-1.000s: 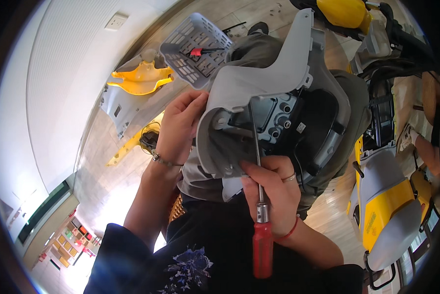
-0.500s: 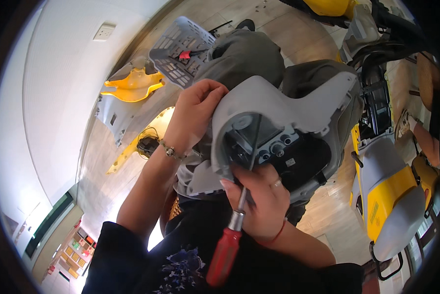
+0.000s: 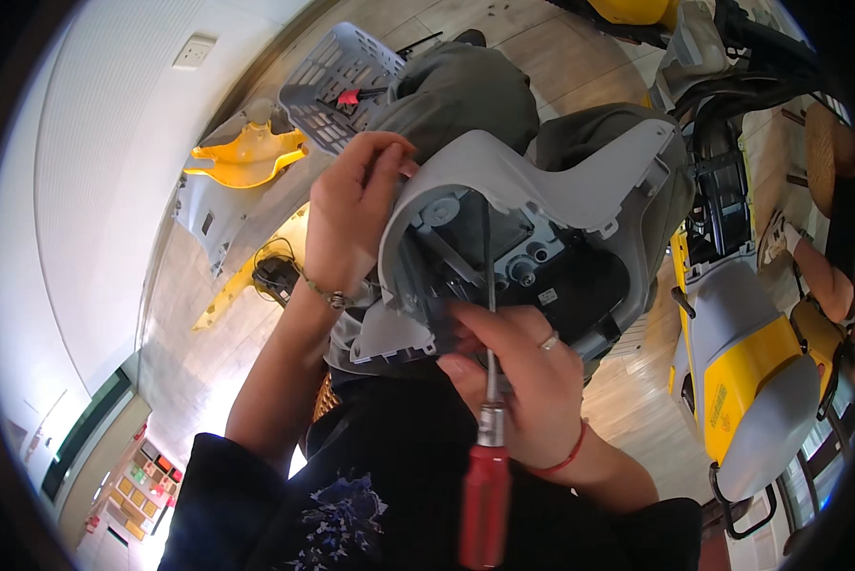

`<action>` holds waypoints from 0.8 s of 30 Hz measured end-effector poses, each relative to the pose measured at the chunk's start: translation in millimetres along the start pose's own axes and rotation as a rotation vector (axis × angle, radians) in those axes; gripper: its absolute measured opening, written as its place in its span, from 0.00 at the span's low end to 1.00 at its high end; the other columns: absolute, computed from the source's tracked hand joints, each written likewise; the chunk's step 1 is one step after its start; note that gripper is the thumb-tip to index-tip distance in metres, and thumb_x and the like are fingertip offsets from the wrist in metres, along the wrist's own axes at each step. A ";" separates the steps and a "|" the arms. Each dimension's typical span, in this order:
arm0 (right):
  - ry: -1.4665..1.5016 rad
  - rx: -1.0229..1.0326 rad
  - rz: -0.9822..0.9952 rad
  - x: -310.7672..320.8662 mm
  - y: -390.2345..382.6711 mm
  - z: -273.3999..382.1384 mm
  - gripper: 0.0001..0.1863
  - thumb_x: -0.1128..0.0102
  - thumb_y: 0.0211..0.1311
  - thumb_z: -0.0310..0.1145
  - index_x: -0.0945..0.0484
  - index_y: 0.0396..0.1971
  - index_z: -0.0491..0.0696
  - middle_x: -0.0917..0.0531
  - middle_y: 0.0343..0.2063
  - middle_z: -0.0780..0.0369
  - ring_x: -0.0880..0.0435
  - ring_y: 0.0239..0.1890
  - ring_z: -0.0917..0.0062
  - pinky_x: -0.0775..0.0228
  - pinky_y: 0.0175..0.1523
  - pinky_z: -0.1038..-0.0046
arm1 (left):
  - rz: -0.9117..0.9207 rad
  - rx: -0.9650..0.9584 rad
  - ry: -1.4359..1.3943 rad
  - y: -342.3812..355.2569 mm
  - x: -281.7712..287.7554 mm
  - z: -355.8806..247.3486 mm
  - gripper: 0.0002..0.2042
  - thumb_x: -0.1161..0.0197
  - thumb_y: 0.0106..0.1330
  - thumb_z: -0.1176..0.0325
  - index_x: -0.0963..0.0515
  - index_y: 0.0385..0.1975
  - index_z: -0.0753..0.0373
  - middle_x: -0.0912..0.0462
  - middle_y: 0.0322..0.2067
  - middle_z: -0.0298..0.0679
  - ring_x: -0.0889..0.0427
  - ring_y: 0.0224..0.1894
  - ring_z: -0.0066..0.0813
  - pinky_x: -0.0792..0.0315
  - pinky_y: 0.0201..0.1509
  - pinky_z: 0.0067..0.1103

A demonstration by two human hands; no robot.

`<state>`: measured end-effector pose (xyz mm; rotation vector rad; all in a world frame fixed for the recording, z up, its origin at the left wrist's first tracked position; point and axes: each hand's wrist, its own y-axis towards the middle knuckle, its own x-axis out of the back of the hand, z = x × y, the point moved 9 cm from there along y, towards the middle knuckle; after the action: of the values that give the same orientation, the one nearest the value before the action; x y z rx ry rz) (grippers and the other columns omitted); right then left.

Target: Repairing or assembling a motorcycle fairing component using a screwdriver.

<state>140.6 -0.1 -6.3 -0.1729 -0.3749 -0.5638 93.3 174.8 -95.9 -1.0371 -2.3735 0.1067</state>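
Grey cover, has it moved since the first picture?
Yes: against the basket, the grey cover has swung clockwise; its pointed end now lies farther right and lower in the view.

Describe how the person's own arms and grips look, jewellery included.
Both sleeves are short and black. The left arm wears a beaded bracelet; the right arm, a thin red band, with a silvery ring on the right grip.

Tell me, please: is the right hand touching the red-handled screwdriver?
Touching. The head view shows the right hand holding the red-handled screwdriver by its shaft, just beyond the handle.
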 end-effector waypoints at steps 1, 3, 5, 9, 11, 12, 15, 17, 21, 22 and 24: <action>0.002 0.002 0.003 2.6 -0.8 0.6 0.20 0.33 0.48 0.33 0.24 0.42 0.43 0.23 0.27 0.59 0.20 0.24 0.70 0.28 0.28 0.75 | -0.006 -0.001 -0.097 0.3 3.1 6.7 0.08 0.49 0.66 0.69 0.26 0.37 0.66 0.19 0.27 0.35 0.25 0.28 0.18 0.32 0.33 0.15; 0.098 0.006 -0.025 11.0 -2.3 0.0 0.23 0.32 0.48 0.34 0.26 0.44 0.42 0.23 0.28 0.59 0.21 0.23 0.73 0.28 0.28 0.75 | -0.009 -0.003 -0.194 0.2 10.9 11.6 0.08 0.49 0.66 0.70 0.28 0.39 0.65 0.19 0.27 0.36 0.26 0.24 0.17 0.33 0.29 0.13; 0.105 0.037 -0.036 18.1 -5.6 -2.0 0.26 0.32 0.47 0.37 0.27 0.45 0.41 0.22 0.26 0.60 0.22 0.22 0.75 0.30 0.27 0.76 | 0.002 0.091 -0.373 -3.2 16.8 18.5 0.08 0.50 0.66 0.70 0.33 0.43 0.64 0.19 0.28 0.38 0.34 0.16 0.12 0.40 0.20 0.10; 0.037 0.006 -0.038 36.6 -9.0 -3.6 0.24 0.35 0.48 0.39 0.25 0.44 0.41 0.26 0.16 0.64 0.27 0.16 0.77 0.36 0.22 0.79 | -0.030 0.179 -0.420 -16.5 31.1 13.3 0.08 0.50 0.66 0.71 0.34 0.42 0.64 0.19 0.28 0.39 0.42 0.13 0.09 0.48 0.16 0.09; 0.057 0.026 -0.027 47.7 -14.6 -4.0 0.18 0.41 0.49 0.33 0.23 0.41 0.40 0.29 0.14 0.65 0.31 0.13 0.78 0.39 0.20 0.78 | -0.012 0.184 -0.468 -23.4 36.0 0.5 0.08 0.50 0.66 0.72 0.34 0.42 0.64 0.19 0.29 0.39 0.43 0.13 0.09 0.49 0.16 0.09; 0.041 0.013 -0.061 51.8 -15.9 -5.8 0.14 0.43 0.47 0.30 0.22 0.35 0.41 0.30 0.13 0.65 0.34 0.11 0.80 0.42 0.19 0.79 | -0.003 0.194 -0.515 -28.3 39.1 -4.3 0.08 0.50 0.66 0.72 0.34 0.42 0.64 0.20 0.29 0.39 0.43 0.13 0.09 0.49 0.16 0.09; 0.166 -0.005 -0.265 66.7 -34.5 -18.7 0.11 0.40 0.45 0.29 0.24 0.31 0.42 0.29 0.13 0.66 0.34 0.11 0.81 0.43 0.19 0.80 | 0.082 0.144 -0.661 -45.8 46.0 -28.8 0.06 0.51 0.67 0.71 0.32 0.40 0.64 0.25 0.29 0.33 0.39 0.17 0.08 0.44 0.19 0.06; 0.207 -0.109 -0.284 73.8 -35.7 -21.0 0.10 0.38 0.44 0.27 0.27 0.29 0.43 0.28 0.14 0.65 0.33 0.12 0.82 0.42 0.20 0.82 | -0.038 0.038 -0.517 -63.7 62.6 -52.8 0.06 0.53 0.66 0.73 0.34 0.41 0.65 0.30 0.21 0.33 0.45 0.12 0.10 0.49 0.15 0.10; 0.219 -0.040 -0.177 78.8 -31.8 -8.6 0.12 0.38 0.45 0.28 0.27 0.31 0.42 0.23 0.18 0.61 0.26 0.17 0.81 0.37 0.22 0.84 | 0.684 -0.126 -1.175 -116.2 22.8 -120.5 0.06 0.40 0.60 0.75 0.27 0.33 0.71 0.19 0.32 0.48 0.18 0.26 0.37 0.26 0.28 0.25; 0.248 -0.061 -0.191 83.0 -33.1 -7.9 0.13 0.38 0.46 0.30 0.27 0.32 0.41 0.23 0.19 0.60 0.25 0.18 0.81 0.35 0.24 0.83 | 0.799 -0.192 -1.115 -129.0 6.8 -139.8 0.07 0.41 0.60 0.78 0.26 0.37 0.71 0.19 0.34 0.45 0.19 0.33 0.38 0.26 0.36 0.25; 0.195 -0.136 -0.144 91.8 -40.4 -10.4 0.19 0.42 0.50 0.40 0.27 0.35 0.40 0.21 0.22 0.58 0.23 0.21 0.78 0.31 0.30 0.79 | 1.038 0.141 -1.027 -156.1 -39.9 -130.7 0.11 0.42 0.63 0.72 0.29 0.44 0.65 0.20 0.32 0.43 0.19 0.34 0.27 0.25 0.37 0.24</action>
<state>193.1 -81.3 22.4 -0.2206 -0.1599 -0.7425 79.3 19.4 40.8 -2.4250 -2.1683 1.4347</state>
